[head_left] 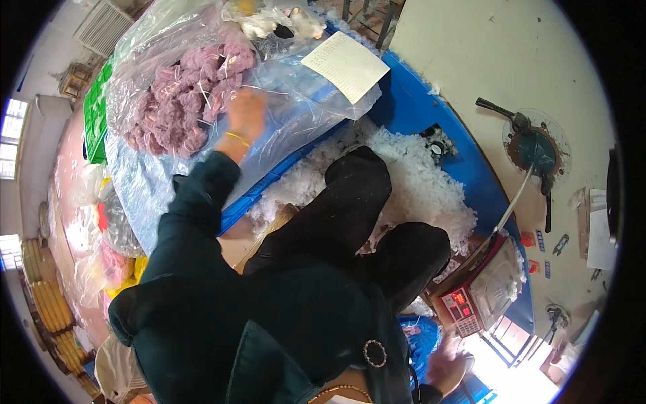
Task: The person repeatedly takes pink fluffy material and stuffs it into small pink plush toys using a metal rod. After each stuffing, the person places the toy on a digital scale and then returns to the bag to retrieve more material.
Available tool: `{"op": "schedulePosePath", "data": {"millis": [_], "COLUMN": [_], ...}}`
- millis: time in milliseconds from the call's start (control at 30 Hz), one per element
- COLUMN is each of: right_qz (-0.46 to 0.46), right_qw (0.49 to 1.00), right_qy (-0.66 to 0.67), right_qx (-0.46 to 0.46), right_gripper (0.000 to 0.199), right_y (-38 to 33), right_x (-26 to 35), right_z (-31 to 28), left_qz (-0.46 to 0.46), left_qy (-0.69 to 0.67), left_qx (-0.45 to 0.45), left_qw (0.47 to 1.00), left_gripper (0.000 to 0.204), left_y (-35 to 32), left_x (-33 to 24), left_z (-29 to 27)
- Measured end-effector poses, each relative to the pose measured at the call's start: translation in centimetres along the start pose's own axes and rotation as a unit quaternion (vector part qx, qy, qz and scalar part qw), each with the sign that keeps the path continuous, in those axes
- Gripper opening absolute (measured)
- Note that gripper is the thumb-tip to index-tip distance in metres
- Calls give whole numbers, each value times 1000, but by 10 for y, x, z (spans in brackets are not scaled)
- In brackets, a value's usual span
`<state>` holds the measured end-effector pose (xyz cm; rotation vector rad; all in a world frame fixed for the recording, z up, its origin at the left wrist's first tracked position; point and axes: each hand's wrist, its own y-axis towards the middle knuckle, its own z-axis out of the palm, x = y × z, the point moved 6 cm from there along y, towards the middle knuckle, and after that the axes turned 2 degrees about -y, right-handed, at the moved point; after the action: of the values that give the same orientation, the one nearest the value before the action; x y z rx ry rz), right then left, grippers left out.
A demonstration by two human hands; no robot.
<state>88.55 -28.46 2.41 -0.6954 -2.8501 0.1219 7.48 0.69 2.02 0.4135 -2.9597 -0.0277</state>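
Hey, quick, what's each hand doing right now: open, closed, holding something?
Left hand: blurred, by the purple fluffy pile; can't tell open or closed.
Right hand: blurred, beside the blue bag; can't tell either.

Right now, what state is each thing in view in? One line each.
Left hand: blurred, at the purple plush; grip unclear
Right hand: blurred, near the blue bag; grip unclear
Purple plush: heaped on plastic
Scale: display lit
Paper: lying on plastic
White fluff: loose, piled
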Motion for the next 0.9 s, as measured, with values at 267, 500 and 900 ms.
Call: {"op": "schedulePosePath", "data": {"millis": [267,500,900], "right_qz": [-24,-298,-307], "right_qw": [948,868,684], "right_qy": [266,313,600], "right_qx": [171,245,278], "right_gripper": [42,36,28], "right_y": [19,35,31], "right_x": [146,384,486], "right_z": [-6,22,20], "left_qz": [152,75,147], "left_qy": [-6,-292,-783], "left_qx": [-197,-244,60], "left_qw": [968,922,601], "left_gripper": [16,14,22], "left_y": [24,16,-91], "left_x": [87,0,-225], "left_z": [12,-113,-128]}}
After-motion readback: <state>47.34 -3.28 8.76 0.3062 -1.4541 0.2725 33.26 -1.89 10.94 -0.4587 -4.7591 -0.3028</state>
